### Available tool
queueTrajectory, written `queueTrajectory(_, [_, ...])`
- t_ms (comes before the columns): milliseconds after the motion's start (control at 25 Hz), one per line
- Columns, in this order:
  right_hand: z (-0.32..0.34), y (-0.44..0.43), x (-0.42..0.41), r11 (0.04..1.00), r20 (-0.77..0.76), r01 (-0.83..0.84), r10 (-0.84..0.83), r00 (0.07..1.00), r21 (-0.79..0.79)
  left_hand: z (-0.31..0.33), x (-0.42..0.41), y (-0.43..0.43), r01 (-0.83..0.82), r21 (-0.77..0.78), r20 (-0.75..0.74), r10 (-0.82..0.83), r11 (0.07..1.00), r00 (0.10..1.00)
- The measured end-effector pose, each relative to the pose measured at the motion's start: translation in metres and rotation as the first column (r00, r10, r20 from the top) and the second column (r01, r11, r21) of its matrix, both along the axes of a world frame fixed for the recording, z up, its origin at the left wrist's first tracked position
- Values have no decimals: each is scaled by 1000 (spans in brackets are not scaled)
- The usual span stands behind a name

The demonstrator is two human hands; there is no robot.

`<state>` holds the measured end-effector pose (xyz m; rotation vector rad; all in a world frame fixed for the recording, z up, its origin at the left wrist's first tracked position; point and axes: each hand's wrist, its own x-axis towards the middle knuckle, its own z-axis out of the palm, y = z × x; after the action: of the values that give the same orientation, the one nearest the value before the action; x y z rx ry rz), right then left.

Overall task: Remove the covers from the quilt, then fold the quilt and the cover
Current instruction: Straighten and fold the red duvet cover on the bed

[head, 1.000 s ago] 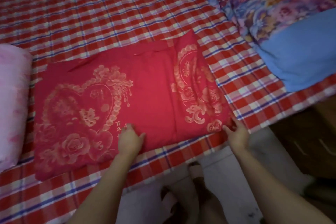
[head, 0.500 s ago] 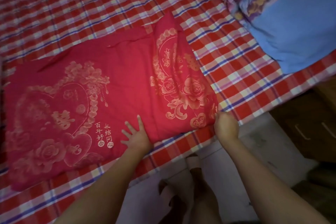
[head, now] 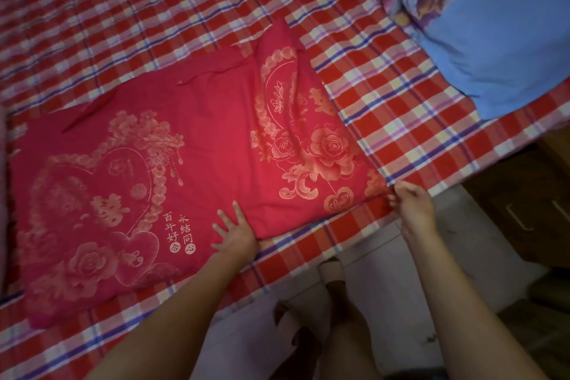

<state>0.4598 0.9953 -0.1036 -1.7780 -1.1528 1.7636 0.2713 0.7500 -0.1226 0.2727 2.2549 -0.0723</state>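
Observation:
A red cover (head: 197,163) with gold roses, hearts and Chinese characters lies folded into a flat rectangle on the checked bed sheet (head: 154,9). My left hand (head: 234,233) rests flat on its near edge with the fingers spread. My right hand (head: 411,207) is at the cover's near right corner, its fingers curled at the fabric edge. A folded quilt (head: 493,25), floral on top and blue on the side, lies at the right of the bed.
The bed's near edge runs diagonally from lower left to upper right. Pale floor (head: 370,302) and my feet lie below it. A dark wooden cabinet (head: 524,210) stands at the right. A pink bundle (head: 2,194) shows at the far left edge.
The view has shifted left and closer, so the pink bundle has nearly left the frame. My left hand spread flat on the cover's near edge. My right hand stayed at the right corner.

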Motion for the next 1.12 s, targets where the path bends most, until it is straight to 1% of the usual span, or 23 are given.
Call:
queueTrajectory(40, [-7, -3, 5, 997, 30, 3, -1, 1000, -78, 1, -1, 1, 10, -15, 26, -10, 1000, 1000])
queueTrajectory(80, [-11, -12, 6, 980, 2, -13, 14, 1000, -200, 1, -2, 3, 11, -33, 44, -10, 999, 999])
queueTrajectory(120, [-12, -27, 4, 941, -60, -41, 22, 998, -335, 2, -3, 6, 4, -51, 45, -2, 999, 999])
queueTrajectory(160, [-12, -42, -1, 906, -108, -65, 21, 994, -419, 3, -2, 8, -2, -70, 38, 5, 998, 999])
queueTrajectory(200, [-10, -55, -8, 903, -122, -58, 7, 993, -425, 3, -1, 11, -12, -84, 25, 14, 996, 1000])
queueTrajectory(320, [-6, -71, -29, 954, -76, 67, -93, 993, -291, 5, 2, 15, -32, -107, 4, 33, 994, 999])
queueTrajectory(400, [-2, -68, -36, 952, -108, 111, -147, 983, -287, 6, 1, 15, -32, -98, 13, 34, 995, 999])
queueTrajectory(480, [2, -68, -36, 937, -166, 135, -197, 966, -323, 8, 2, 13, -19, -87, 4, 19, 996, 1000])
queueTrajectory(520, [4, -70, -36, 937, -180, 134, -199, 963, -323, 10, 2, 11, -19, -81, 7, 20, 996, 1000])
queueTrajectory(600, [8, -70, -37, 957, -191, 121, -175, 966, -265, 17, 2, 10, -3, -67, 30, 5, 998, 1000])
queueTrajectory(720, [14, -64, -35, 970, -277, 103, -163, 947, -221, 23, 2, 5, 51, -44, 56, -49, 998, 997])
queueTrajectory(800, [15, -57, -33, 979, -296, 93, -145, 944, -182, 24, 0, 1, 44, -27, 53, -43, 999, 998])
queueTrajectory(840, [14, -54, -32, 989, -261, 74, -107, 959, -132, 24, 0, 1, 38, -23, 47, -37, 999, 998])
queueTrajectory(880, [14, -52, -31, 998, -176, 31, -39, 984, -45, 24, 1, 1, 45, -21, 43, -44, 999, 998])
queueTrajectory(920, [12, -50, -29, 997, -44, -44, 47, 998, 68, 25, 3, 1, 57, -19, 38, -56, 998, 998])
queueTrajectory(960, [13, -49, -28, 974, 97, -144, 128, 987, 175, 26, 4, 2, 66, -18, 37, -65, 998, 997])
queueTrajectory(1000, [14, -46, -29, 931, 224, -261, 206, 953, 255, 27, 3, 3, 76, -27, 39, -75, 997, 996])
queueTrajectory(1040, [18, -45, -32, 881, 323, -378, 284, 903, 283, 29, 2, 3, 84, -36, 43, -83, 996, 996])
queueTrajectory(1080, [20, -45, -37, 848, 375, -457, 345, 860, 268, 30, 0, 2, 99, -45, 52, -97, 994, 994])
queueTrajectory(1120, [20, -46, -43, 833, 400, -501, 387, 831, 236, 31, -2, 1, 114, -48, 71, -111, 992, 991])
